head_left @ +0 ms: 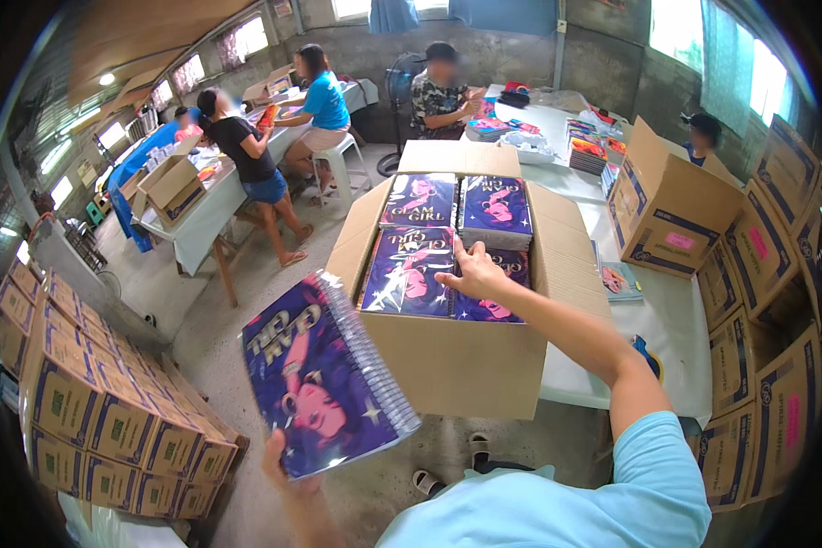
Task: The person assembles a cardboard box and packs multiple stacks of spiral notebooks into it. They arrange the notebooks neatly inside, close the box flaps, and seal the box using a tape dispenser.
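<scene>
Farthest to my left, sealed brown cartons are piled in a tight block, and beyond them a co-worker in a black top stands by a long covered table. Nearer me, my left hand, somewhat blurred, is closed around the lower corner of a stack of spiral notebooks, gripping it by the edge. The stack hangs tilted above the floor, just left of the open carton and outside it, purple cover facing up and the silvery coils along its right side. Behind, a person in a blue shirt sits on a white stool. Inside the carton lie four piles of matching notebooks, two by two. My right hand reaches over them, fingers spread, fingertips on the covers near the middle; my hand and forearm partly hide the front right pile. Past the carton spreads a white table, bearing a blue-and-yellow tool near its edge and a second open carton. Labelled cartons rise in stacks at the far right.
</scene>
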Demonstrator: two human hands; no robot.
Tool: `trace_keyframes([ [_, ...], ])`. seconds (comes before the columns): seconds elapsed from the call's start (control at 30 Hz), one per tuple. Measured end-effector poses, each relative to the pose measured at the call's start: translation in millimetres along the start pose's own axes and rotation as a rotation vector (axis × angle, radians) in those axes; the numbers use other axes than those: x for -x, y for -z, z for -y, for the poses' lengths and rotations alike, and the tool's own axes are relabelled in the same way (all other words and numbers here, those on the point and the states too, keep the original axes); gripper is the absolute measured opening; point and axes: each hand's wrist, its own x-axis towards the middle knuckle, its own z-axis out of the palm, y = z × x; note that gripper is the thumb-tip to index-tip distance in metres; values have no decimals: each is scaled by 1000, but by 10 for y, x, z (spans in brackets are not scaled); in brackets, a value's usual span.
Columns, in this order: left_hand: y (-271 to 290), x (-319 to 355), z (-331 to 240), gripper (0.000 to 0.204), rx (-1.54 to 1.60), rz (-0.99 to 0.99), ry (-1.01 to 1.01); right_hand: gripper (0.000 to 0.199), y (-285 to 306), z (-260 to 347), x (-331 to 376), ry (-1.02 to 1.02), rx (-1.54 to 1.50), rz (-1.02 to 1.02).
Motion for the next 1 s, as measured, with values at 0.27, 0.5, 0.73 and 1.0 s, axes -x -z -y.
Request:
trace_keyframes([
  [0.27, -1399, -1175, 714, 73, -233, 381, 170, 86, 775, 360, 1403, 429, -1137, -179],
  [0.5, -939, -2562, 1259, 75, -1769, 583, -139, 68, 868, -510, 949, -78, -133, -387],
  [0.73, -681, -2726, 1271, 73, -2112, 754, -195, 74, 439, -215, 406, 256, 406, -341],
  [1.0, -629, -2657, 1175, 64, -2062, 680, -266, 82, 615, 222, -340, 309, 370, -382],
])
